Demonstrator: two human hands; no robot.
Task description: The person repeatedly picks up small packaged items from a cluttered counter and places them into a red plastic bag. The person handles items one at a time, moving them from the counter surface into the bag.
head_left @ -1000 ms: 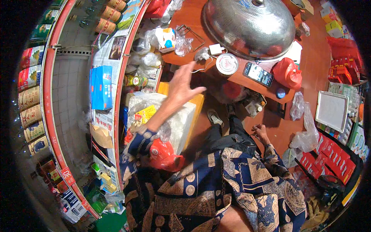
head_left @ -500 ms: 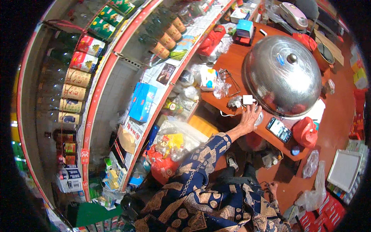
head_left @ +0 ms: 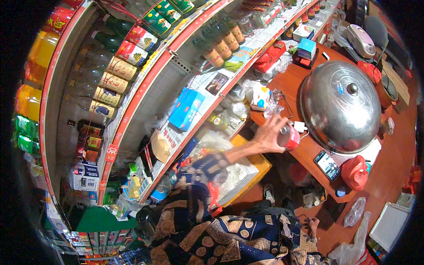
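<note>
My left hand (head_left: 270, 134) grips a small round jar (head_left: 291, 137) with a red side, its fingers and thumb spread around one end. The jar is tilted on its side at the near-left edge of the reddish-brown table (head_left: 277, 84). Just beyond it lies a white charger block (head_left: 300, 126). A phone (head_left: 327, 165) with a lit screen rests to its right. Behind stands a large silver dome-shaped lid (head_left: 342, 110). Low on the right side of my body, my right hand (head_left: 313, 224) hangs with its fingers loosely apart; I see nothing in it.
Shelves with bottles (head_left: 223, 42) and a blue box (head_left: 187, 109) line the left. A red plastic bag (head_left: 354, 173) sits at the table's near right, and a blue box (head_left: 308, 48) at its far end. Beside my left arm stands a yellow-edged crate (head_left: 247, 176) with plastic bags.
My left hand has lifted the jar off the tabletop, drawn it left toward the edge and tipped it. The view has shifted, so the shelves and table appear farther right.
</note>
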